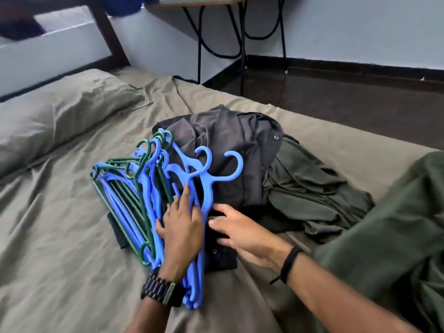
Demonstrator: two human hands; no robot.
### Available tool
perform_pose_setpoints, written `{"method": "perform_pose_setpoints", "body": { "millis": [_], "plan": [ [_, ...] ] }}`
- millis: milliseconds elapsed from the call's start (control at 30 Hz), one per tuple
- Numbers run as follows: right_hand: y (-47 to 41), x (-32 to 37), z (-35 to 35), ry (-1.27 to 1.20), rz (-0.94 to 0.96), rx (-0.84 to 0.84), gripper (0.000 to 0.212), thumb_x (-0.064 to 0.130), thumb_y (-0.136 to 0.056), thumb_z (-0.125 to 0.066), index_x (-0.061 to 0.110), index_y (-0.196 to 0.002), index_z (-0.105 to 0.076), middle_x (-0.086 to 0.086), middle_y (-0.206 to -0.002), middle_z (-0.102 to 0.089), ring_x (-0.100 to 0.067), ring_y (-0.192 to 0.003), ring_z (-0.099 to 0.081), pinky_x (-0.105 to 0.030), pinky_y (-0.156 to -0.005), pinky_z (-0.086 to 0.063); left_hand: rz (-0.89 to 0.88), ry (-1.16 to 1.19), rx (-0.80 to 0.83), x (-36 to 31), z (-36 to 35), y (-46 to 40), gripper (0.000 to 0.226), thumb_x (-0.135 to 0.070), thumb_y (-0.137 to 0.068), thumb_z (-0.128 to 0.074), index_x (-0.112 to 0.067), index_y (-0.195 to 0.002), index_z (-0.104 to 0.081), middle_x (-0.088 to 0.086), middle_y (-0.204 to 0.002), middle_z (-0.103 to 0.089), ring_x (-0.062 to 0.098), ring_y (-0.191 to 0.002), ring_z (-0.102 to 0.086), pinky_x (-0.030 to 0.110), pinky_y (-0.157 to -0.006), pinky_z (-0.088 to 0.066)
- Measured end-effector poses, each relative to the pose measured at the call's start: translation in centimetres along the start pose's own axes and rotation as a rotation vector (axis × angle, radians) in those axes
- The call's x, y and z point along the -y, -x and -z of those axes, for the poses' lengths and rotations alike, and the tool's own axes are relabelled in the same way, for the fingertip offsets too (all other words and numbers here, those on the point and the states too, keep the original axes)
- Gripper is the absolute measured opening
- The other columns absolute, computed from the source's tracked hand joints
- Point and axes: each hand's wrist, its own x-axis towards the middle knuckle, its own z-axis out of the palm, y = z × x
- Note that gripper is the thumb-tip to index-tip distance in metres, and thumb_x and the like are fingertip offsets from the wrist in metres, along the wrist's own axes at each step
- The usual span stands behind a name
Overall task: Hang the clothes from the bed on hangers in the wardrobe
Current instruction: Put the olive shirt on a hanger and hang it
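Clothes lie heaped in the middle of the bed [72, 236]: a black garment [230, 150] on top, with an olive garment [310, 193] spilling out to its right. How many pieces the heap holds cannot be told. Hangers [144, 188], blue and green, lie fanned at the heap's left edge, overlapping so that a count is not possible. The left hand [182, 227] rests flat on the hangers, fingers straight, holding nothing. The right hand [242, 231] lies on the black cloth with fingers loosely spread; whether its grip pinches the fabric cannot be told. A pillow [60, 116] lies at the left. A desk [199, 1] is cut off by the top edge.
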Motion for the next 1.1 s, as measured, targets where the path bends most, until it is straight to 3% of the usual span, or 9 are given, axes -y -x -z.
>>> {"method": "perform_pose_setpoints", "body": {
  "millis": [200, 300, 467, 567, 633, 800, 933, 1033, 1100],
  "plan": [
    [-1.0, -1.0, -1.4, -0.081, 0.029, -0.055, 0.023, 0.013, -0.102, -0.040, 0.016, -0.118, -0.056, 0.001, -0.106, -0.061, -0.013, -0.092, -0.058, -0.024, -0.074, -0.045, -0.056, 0.065, 0.083, 0.7, 1.1, -0.1, 0.055, -0.035, -0.099, -0.043, -0.036, -0.149, -0.022, -0.003, -0.155, -0.031, 0.019, -0.142, -0.027, 0.048, -0.117, -0.007],
    [-0.5, -0.3, 0.3, -0.070, 0.110, -0.224, 0.021, 0.012, -0.102, -0.039, 0.015, -0.098, -0.059, -0.001, -0.086, -0.050, -0.011, -0.060, -0.054, -0.025, -0.056, -0.047, -0.001, 0.048, 0.041, 0.0, 0.3, -0.1, 0.057, -0.046, -0.098, -0.038, -0.031, -0.150, -0.022, 0.002, -0.157, -0.021, 0.019, -0.146, -0.014, 0.052, -0.116, 0.005],
    [2.1, 1.0, 4.6, 0.266, 0.209, -0.385, 0.024, 0.015, -0.100, -0.044, 0.020, -0.087, -0.064, 0.008, -0.063, -0.046, -0.002, -0.033, -0.035, -0.013, -0.035, -0.024, -0.206, 0.022, -0.115, -3.6, -2.5, 1.7, 0.065, -0.040, -0.098, -0.044, -0.022, -0.153, -0.015, 0.009, -0.160, 0.010, 0.021, -0.147, 0.015, 0.044, -0.117, 0.010],
    [4.8, 2.2, 7.5, 0.426, 0.243, -0.499, 0.025, 0.016, -0.098, -0.048, 0.004, -0.081, -0.063, 0.014, -0.043, -0.048, 0.002, -0.036, -0.044, -0.016, -0.040, -0.037, -0.317, 0.351, -0.047, -7.0, -3.8, 2.7, 0.060, -0.026, -0.097, -0.051, -0.017, -0.150, -0.024, 0.006, -0.160, 0.010, 0.016, -0.148, 0.008, 0.026, -0.117, -0.001],
    [7.3, 2.9, 9.6, 0.490, 0.275, -0.594, 0.027, 0.016, -0.096, -0.051, 0.000, -0.078, -0.063, 0.010, -0.044, -0.050, -0.001, -0.035, -0.042, -0.016, -0.041, -0.034, -0.354, 0.463, -0.028, -9.2, -4.7, 3.8, 0.056, -0.017, -0.096, -0.053, -0.015, -0.147, -0.030, 0.006, -0.160, 0.005, 0.014, -0.148, 0.001, 0.021, -0.115, -0.005],
    [13.7, 4.8, 14.1, 0.729, 0.409, -0.773, 0.030, 0.021, -0.093, -0.058, 0.007, -0.067, -0.056, 0.001, -0.055, -0.046, -0.008, -0.054, -0.037, -0.032, -0.060, -0.034, -0.453, 0.602, -0.075, -14.1, -7.1, 6.9, 0.051, -0.002, -0.090, -0.058, -0.015, -0.137, -0.042, 0.011, -0.157, -0.011, 0.008, -0.145, -0.005, 0.036, -0.120, -0.011],
    [18.3, 5.3, 18.8, 0.722, 0.492, -0.961, 0.024, 0.021, -0.093, -0.058, 0.003, -0.077, -0.060, -0.005, -0.060, -0.051, -0.022, -0.062, -0.048, -0.037, -0.066, -0.040, -0.455, 0.727, -0.087, -18.0, -9.2, 8.5, 0.057, 0.006, -0.083, -0.064, -0.008, -0.134, -0.043, 0.015, -0.154, -0.016, -0.005, -0.134, -0.009, 0.004, -0.108, -0.010],
    [20.9, 4.8, 22.4, 0.654, 0.450, -1.003, 0.027, 0.020, -0.094, -0.057, 0.001, -0.075, -0.057, -0.004, -0.058, -0.052, -0.008, -0.050, -0.041, -0.023, -0.052, -0.034, -0.236, 1.032, 0.163, -21.9, -11.1, 9.2, 0.057, 0.008, -0.085, -0.062, -0.010, -0.134, -0.039, 0.016, -0.143, -0.032, 0.012, -0.124, -0.039, 0.011, -0.096, -0.038],
    [22.3, 4.3, 24.6, 0.541, 0.414, -0.980, 0.021, 0.014, -0.094, -0.056, 0.002, -0.077, -0.061, 0.001, -0.061, -0.062, -0.004, -0.046, -0.045, -0.021, -0.049, -0.035, -0.026, 1.379, 0.420, -24.4, -12.2, 10.0, 0.049, 0.008, -0.091, -0.053, -0.015, -0.131, -0.034, 0.015, -0.126, -0.043, 0.020, -0.097, -0.059, 0.022, -0.077, -0.053]
  ]
}}
